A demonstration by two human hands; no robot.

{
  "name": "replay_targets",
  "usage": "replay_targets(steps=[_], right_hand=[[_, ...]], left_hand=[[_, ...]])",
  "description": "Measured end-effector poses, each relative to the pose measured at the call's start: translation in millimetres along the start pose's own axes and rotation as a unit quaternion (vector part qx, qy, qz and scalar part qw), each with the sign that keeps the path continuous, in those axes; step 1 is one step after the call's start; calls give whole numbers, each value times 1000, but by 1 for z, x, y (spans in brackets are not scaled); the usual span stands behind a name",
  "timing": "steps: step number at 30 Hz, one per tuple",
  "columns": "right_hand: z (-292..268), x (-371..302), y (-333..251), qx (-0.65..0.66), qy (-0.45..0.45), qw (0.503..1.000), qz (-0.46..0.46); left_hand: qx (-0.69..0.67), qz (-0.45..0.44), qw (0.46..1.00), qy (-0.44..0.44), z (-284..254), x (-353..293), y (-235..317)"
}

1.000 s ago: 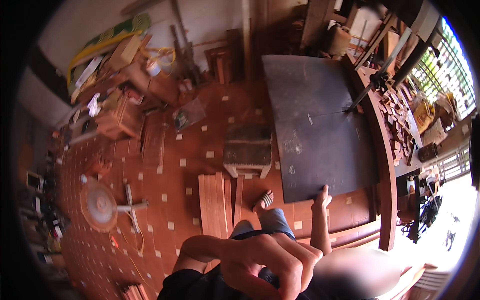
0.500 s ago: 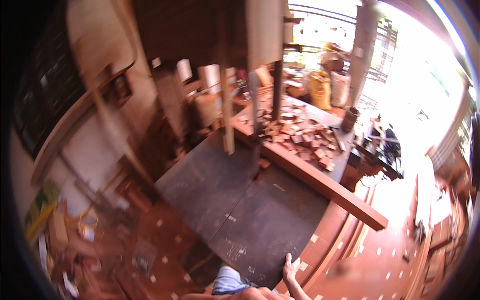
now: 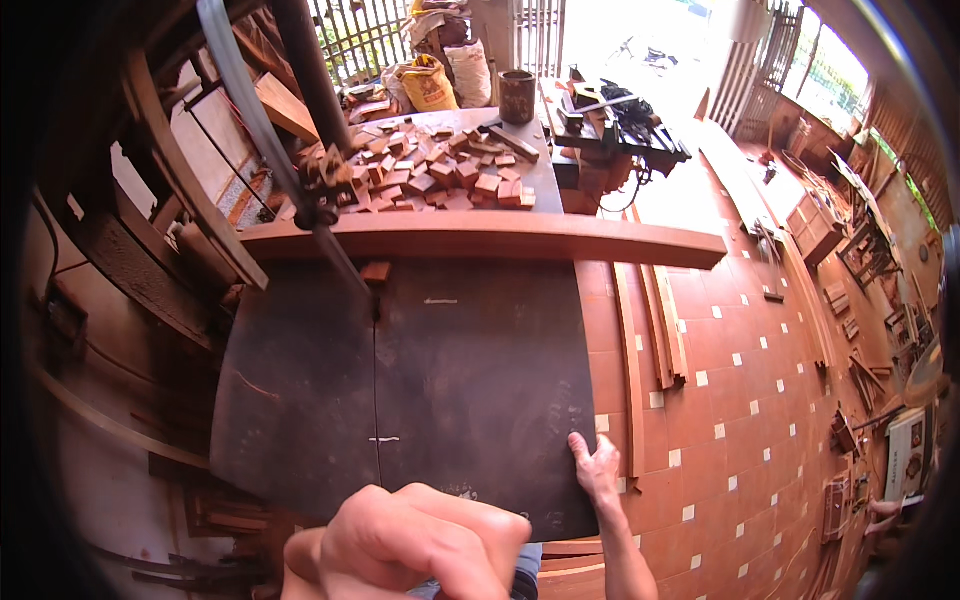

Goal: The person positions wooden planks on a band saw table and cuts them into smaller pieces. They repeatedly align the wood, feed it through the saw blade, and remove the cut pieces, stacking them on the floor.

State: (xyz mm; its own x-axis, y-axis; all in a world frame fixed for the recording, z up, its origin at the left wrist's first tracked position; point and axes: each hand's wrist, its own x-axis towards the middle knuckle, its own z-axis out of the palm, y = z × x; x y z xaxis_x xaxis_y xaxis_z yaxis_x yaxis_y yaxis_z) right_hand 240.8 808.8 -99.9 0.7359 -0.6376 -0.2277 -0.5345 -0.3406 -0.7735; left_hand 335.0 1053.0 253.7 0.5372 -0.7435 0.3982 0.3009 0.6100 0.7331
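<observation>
My left hand (image 3: 410, 540) is large and close in the foreground, its fingers curled in; whatever it may hold is hidden. My right hand (image 3: 597, 467) grips the right edge of a dark metal saw table (image 3: 480, 370), thumb toward the top. A thin slot runs through the tabletop up to a narrow upright saw blade (image 3: 350, 270). Just beside the blade lies a small reddish wood block (image 3: 376, 272). Along the table's far side stretches a long squared wooden beam (image 3: 500, 236), its right end jutting past the table.
Behind the beam, many cut wood blocks (image 3: 430, 170) lie heaped on another surface, near a rusty cylinder (image 3: 517, 97) and sacks (image 3: 428, 82). Long wood strips (image 3: 632, 370) lie on the tiled floor (image 3: 730, 400) at right. What seems another person's hand (image 3: 884, 515) shows at lower right.
My view has swung rightward and steadied, so the table now appears squarer in front of me. My left hand has risen into the foreground. My right hand stays at the table's edge.
</observation>
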Motion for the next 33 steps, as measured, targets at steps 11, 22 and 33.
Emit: replay_targets(steps=[11,22,33], right_hand=[[7,4,1,-92,51,992,-67],[14,18,18,33,-10,997,-64],[12,16,14,44,-21,997,-63]], left_hand=[[-165,7,986,-34,16,-133,15],[-128,162,976,-72,-5,-221,26],[-40,114,988,-101,-15,-212,78]])
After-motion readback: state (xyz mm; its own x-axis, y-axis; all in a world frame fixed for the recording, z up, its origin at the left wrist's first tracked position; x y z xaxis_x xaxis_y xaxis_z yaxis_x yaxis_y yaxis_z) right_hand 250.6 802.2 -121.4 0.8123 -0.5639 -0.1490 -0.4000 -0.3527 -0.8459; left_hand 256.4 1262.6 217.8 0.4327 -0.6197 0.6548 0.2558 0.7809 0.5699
